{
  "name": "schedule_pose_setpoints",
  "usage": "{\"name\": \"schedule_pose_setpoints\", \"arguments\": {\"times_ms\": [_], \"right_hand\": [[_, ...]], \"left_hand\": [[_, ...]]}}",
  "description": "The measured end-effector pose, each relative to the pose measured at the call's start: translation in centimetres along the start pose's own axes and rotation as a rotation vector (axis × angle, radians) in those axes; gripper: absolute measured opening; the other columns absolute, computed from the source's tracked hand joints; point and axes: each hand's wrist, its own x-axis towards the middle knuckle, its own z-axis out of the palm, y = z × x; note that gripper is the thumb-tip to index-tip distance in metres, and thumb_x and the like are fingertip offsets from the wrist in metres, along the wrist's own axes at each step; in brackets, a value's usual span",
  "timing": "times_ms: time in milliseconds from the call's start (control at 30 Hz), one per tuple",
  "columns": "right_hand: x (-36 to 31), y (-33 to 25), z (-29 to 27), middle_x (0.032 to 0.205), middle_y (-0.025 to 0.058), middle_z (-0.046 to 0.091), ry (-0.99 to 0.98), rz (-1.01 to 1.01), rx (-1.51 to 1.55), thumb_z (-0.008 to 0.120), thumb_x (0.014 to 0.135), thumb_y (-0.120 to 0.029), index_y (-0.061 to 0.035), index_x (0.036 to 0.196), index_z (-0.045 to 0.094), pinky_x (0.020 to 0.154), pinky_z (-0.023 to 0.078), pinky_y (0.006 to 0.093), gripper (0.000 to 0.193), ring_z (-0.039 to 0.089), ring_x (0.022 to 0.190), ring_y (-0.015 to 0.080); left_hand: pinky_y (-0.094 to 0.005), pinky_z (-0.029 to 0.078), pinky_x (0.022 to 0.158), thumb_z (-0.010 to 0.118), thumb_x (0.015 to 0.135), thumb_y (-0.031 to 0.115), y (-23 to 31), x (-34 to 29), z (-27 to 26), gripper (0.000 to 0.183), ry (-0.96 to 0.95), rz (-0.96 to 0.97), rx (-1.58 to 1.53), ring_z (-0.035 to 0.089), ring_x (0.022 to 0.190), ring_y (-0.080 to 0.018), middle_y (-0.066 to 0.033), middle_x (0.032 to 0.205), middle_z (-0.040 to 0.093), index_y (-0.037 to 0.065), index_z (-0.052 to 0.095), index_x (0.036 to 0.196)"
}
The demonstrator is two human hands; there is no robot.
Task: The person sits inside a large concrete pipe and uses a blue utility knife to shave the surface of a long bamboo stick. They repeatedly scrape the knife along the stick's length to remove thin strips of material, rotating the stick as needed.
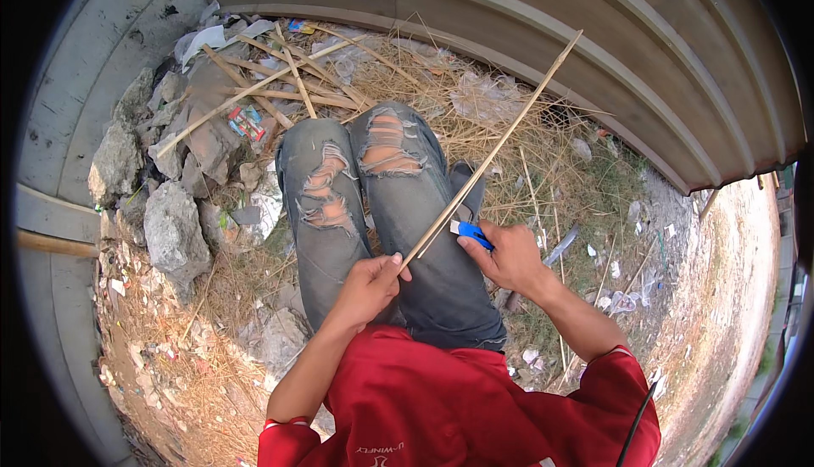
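Note:
A long, pale split bamboo strip (514,128) slants from my lap up to the far right. Its near end is pinched in my left hand (366,290), thumb and fingers closed over my thighs. My right hand (511,258) is wrapped round a blue utility knife (471,234). The knife's blade points left and meets the strip, or lies very close to it, a little above my left hand. By the blade a thin sliver seems to part from the strip, though its join is too small to make out.
More bamboo strips (297,85) lie crossed beyond my knees, by a heap of grey rocks (176,229). Dry shavings and straw (526,140) cover the ground toward a corrugated metal wall (509,0). Litter lies scattered on the right, and a pale panel wall (68,119) stands left.

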Motion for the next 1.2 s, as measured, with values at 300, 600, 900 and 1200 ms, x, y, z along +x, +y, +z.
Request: {"name": "schedule_pose_setpoints", "arguments": {"times_ms": [300, 600, 900, 1200], "right_hand": [[0.0, -2.0, 2.1, 0.061, 0.0171, 0.064, -0.073, -0.114, -0.028, 0.065, 0.097, -0.051, -0.0044, 0.086, 0.065, 0.055, 0.053, 0.0494, 0.048, 0.067, 0.058, 0.0397], [7.0, 7.6, -3.4, 0.063, 0.0252, 0.059, 0.26, 0.283, 0.014, 0.052, 0.105, -0.055, 0.0029, 0.079, 0.065, 0.064, 0.047, 0.0525, 0.065, 0.061, 0.065, 0.0467], [9.4, 34.3, -11.2, 0.06, 0.0172, 0.058, 0.755, 0.691, 0.011, 0.049, 0.101, -0.065, 0.0067, 0.071, 0.063, 0.061, 0.044, 0.048, 0.079, 0.058, 0.058, 0.0309], [7.6, 25.7, -10.9, 0.054, -0.0088, 0.027, 0.758, 0.632, 1.04, 0.057, 0.1, -0.063, -0.0036, 0.093, 0.068, 0.042, 0.017, 0.0271, 0.061, 0.023, 0.042, 0.0058]], "left_hand": [[-0.023, 0.022, 0.043, 0.051, 0.112, 0.037, 0.1, 1.0, 0.8, 0.042, 0.022, 0.053, 0.065, 0.029, 0.048, -0.0022, 0.0065, 0.059, 0.04, 0.001, 0.064, 0.093], [-0.0263, 0.032, 0.052, 0.057, 0.109, 0.034, -1.4, -1.3, -0.4, 0.042, 0.14, 0.104, 0.228, 0.042, 0.057, -0.0057, 0.0026, 0.062, 0.051, 0.0, 0.071, 0.088], [-0.0253, 0.028, 0.047, 0.064, 0.105, 0.03, -3.1, -9.6, -8.7, 0.038, 0.138, -0.051, 0.304, 0.041, 0.051, -0.0042, 0.0025, 0.058, 0.05, -0.002, 0.074, 0.087], [-0.0247, 0.032, 0.05, 0.064, 0.105, 0.026, -3.7, -8.5, -7.5, 0.036, 0.153, -0.002, 0.276, 0.045, 0.054, -0.0051, 0.0018, 0.06, 0.053, -0.003, 0.072, 0.086]]}}
